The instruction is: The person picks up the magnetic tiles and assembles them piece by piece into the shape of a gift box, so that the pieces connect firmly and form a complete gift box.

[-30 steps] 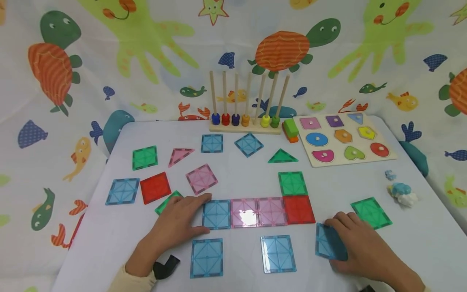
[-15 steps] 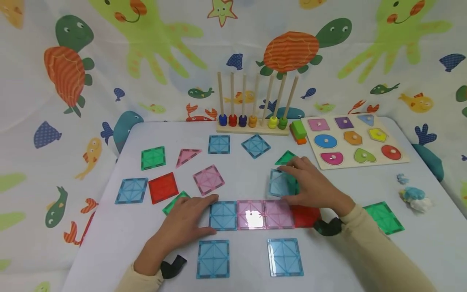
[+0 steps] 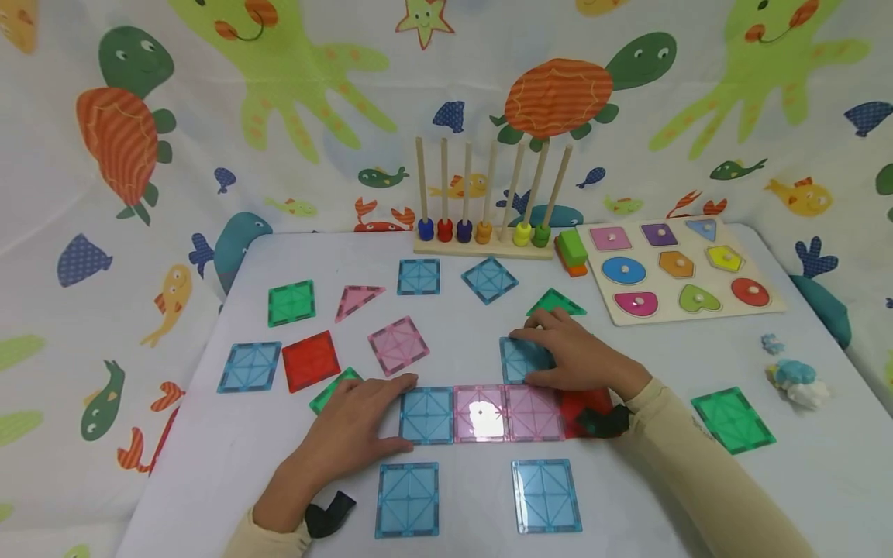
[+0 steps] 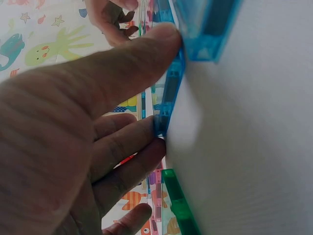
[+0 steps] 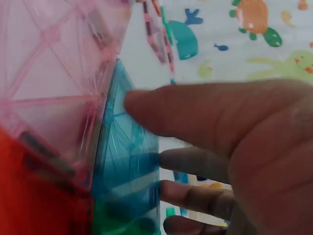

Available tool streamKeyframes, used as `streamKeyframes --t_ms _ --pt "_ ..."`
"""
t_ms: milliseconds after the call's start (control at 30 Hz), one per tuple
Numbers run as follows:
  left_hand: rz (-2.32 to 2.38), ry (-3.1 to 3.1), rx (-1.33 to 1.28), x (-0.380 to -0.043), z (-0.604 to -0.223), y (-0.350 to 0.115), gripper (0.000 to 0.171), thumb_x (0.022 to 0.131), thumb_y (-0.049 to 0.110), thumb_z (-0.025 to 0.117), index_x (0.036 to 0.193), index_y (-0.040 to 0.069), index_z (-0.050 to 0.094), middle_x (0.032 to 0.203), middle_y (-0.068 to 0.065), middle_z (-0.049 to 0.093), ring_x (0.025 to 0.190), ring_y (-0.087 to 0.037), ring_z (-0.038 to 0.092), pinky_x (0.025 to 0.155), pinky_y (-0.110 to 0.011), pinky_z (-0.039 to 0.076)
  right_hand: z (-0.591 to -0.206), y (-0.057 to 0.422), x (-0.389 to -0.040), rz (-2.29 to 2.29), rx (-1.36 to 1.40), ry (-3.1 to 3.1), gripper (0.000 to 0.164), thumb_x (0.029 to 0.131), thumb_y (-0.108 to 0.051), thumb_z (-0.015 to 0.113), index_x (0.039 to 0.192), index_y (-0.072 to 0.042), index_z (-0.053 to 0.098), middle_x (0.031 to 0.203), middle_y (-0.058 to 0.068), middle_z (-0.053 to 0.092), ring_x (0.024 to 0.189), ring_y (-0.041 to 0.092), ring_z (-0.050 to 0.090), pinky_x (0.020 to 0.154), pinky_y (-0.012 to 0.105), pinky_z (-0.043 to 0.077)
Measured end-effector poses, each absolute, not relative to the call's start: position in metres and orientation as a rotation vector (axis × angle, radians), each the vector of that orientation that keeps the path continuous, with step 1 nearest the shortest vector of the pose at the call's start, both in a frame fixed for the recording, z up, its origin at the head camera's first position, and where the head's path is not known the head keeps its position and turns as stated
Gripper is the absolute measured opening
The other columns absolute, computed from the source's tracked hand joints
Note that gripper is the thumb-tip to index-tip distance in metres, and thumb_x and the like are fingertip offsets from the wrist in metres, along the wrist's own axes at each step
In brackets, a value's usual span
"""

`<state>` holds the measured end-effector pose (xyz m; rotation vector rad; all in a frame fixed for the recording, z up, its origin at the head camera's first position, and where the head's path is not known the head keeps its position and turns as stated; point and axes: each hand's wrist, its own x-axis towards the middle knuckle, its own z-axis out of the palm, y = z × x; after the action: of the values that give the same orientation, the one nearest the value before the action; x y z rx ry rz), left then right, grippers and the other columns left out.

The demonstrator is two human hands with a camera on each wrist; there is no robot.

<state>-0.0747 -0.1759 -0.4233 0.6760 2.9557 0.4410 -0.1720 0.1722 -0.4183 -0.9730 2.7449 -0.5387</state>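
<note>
A row of flat magnetic tiles crosses the table: a blue square tile (image 3: 427, 416), two pink square tiles (image 3: 480, 415) and a red square tile (image 3: 574, 412) at the right end. At the row's left end, my left hand (image 3: 349, 422) holds that blue tile, thumb (image 4: 146, 54) at the near edge and fingers at the far edge. My right hand (image 3: 582, 356) grips another blue square tile (image 3: 515, 361) behind the right-hand pink tile. In the right wrist view, this tile (image 5: 127, 137) borders pink, with green (image 5: 122, 218) beside it. The right hand mostly hides the green and red tiles.
Two blue square tiles (image 3: 408, 500) lie in front of the row. Several loose tiles are scattered behind and to the left, a green square (image 3: 733, 420) to the right. A peg stacker (image 3: 481, 248) and shape puzzle board (image 3: 687, 314) stand at the back.
My right hand has carried the blue tile from the front right up behind the row, then slightly left and down beside the pink tile. The left hand stays on the row's left end.
</note>
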Motion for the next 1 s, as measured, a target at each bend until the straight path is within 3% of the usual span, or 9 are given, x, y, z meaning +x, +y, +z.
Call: streamKeyframes --t_ms 200,400,567,767,1000 --pt "0.451 2.961 0.686 -0.076 -0.422 -0.174 0.092 0.063 0.054 0.081 0.142 0.030 0.041 0.130 0.009 0.056 0.117 -0.013 0.053 0.098 -0.042 0.035 -0.421 0.190 -0.148 -0.593 -0.922 2.889 0.073 0.072 -0.043 0.080 0.136 -0.024 0.050 0.132 0.001 0.045 0.122 0.023 0.035 0.082 0.042 0.052" --pt "0.517 2.998 0.712 -0.079 -0.422 -0.181 0.084 0.069 0.054 0.077 0.141 0.027 0.044 0.140 0.007 0.047 0.127 -0.016 0.043 0.098 -0.049 0.037 -0.429 0.214 -0.108 -0.587 -0.824 2.981 0.102 0.060 -0.059 0.080 0.145 -0.024 0.036 0.147 0.006 0.032 0.129 0.028 0.029 0.087 0.052 0.047" --pt "0.398 3.084 0.640 -0.086 -0.419 -0.189 0.086 0.073 0.060 0.070 0.143 0.020 0.042 0.150 -0.004 0.034 0.134 -0.028 0.033 0.100 -0.055 0.032 -0.435 0.234 -0.083 -0.594 -0.681 2.995 0.122 0.051 -0.065 0.081 0.150 -0.023 0.024 0.151 0.008 0.026 0.129 0.030 0.028 0.082 0.054 0.049" --pt "0.269 3.009 0.640 -0.093 -0.420 -0.188 0.092 0.076 0.065 0.062 0.148 0.016 0.033 0.154 -0.009 0.027 0.138 -0.034 0.025 0.104 -0.061 0.024 -0.444 0.245 -0.078 -0.650 -0.652 3.031 0.121 0.051 -0.058 0.086 0.149 -0.020 0.026 0.149 0.006 0.029 0.127 0.026 0.031 0.084 0.054 0.047" --pt "0.294 2.975 0.734 -0.110 -0.421 -0.172 0.086 0.077 0.064 0.062 0.146 0.020 0.036 0.152 -0.004 0.031 0.139 -0.032 0.026 0.103 -0.059 0.026 -0.452 0.248 -0.079 -0.712 -0.640 3.036 0.119 0.051 -0.056 0.086 0.149 -0.022 0.028 0.148 0.004 0.031 0.127 0.024 0.031 0.084 0.055 0.046"
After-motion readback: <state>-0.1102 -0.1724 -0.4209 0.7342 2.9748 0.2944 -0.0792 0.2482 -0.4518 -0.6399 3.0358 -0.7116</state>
